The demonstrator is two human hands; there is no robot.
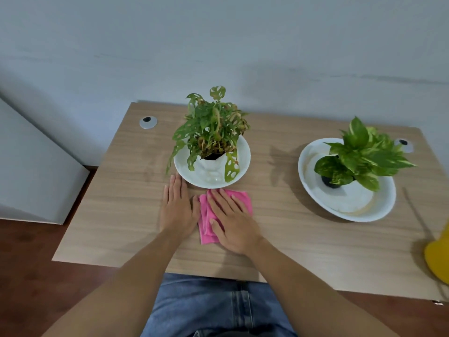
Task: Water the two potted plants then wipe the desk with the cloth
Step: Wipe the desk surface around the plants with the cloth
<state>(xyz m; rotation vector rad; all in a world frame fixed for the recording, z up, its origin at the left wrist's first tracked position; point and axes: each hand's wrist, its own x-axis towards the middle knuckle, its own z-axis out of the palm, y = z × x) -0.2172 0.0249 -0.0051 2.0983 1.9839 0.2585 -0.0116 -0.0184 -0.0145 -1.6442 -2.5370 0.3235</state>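
Observation:
A folded pink cloth (206, 215) lies on the wooden desk (291, 239) just in front of the middle plant. My right hand (233, 220) rests flat on top of the cloth, fingers spread, covering most of it. My left hand (177, 207) lies flat on the bare desk right beside the cloth's left edge, fingertips near the plate's rim. A holed-leaf plant (211, 127) in a white pot stands on a white plate (243, 152). At the right, a variegated plant (362, 156) stands on a larger white plate (386, 205).
A yellow watering can (437, 256) shows partly at the right edge, its thin spout reaching up over the desk. Two round cable grommets (148, 122) sit near the back corners. A grey wall runs behind the desk; a white cabinet (29, 171) stands at the left.

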